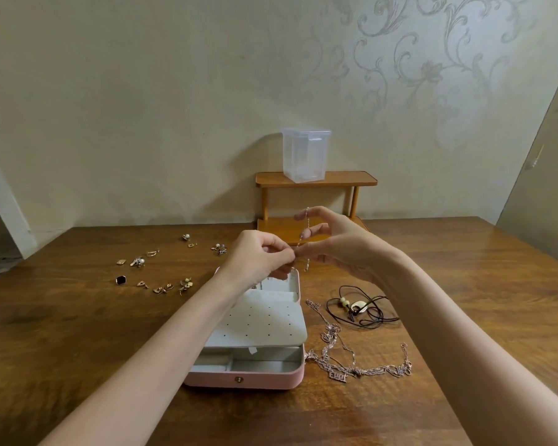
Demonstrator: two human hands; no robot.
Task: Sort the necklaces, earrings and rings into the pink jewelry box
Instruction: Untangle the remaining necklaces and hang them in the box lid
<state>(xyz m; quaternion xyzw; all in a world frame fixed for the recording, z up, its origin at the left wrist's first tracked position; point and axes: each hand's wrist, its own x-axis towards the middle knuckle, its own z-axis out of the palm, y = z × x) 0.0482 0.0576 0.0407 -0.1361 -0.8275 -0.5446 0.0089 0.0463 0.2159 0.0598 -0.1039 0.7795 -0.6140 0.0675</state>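
The pink jewelry box (pixel 245 378) lies open at the table's middle, with a white perforated panel (pixel 258 320) folded over its grey compartments. Above its far end my left hand (pixel 258 257) pinches the lower part of a thin silver chain (pixel 306 226). My right hand (pixel 329 243) holds the same chain higher up between thumb and fingers, so it hangs upright. Right of the box lie a black cord necklace (pixel 361 307) with a pale pendant and a tangle of rose-gold chains (pixel 351 358). Several earrings and rings (pixel 155 272) are scattered to the left.
A small wooden two-tier shelf (pixel 316 180) stands against the wall behind my hands, with a clear plastic container (pixel 305 154) on top. The brown wooden table (pixel 78 333) stretches to both sides.
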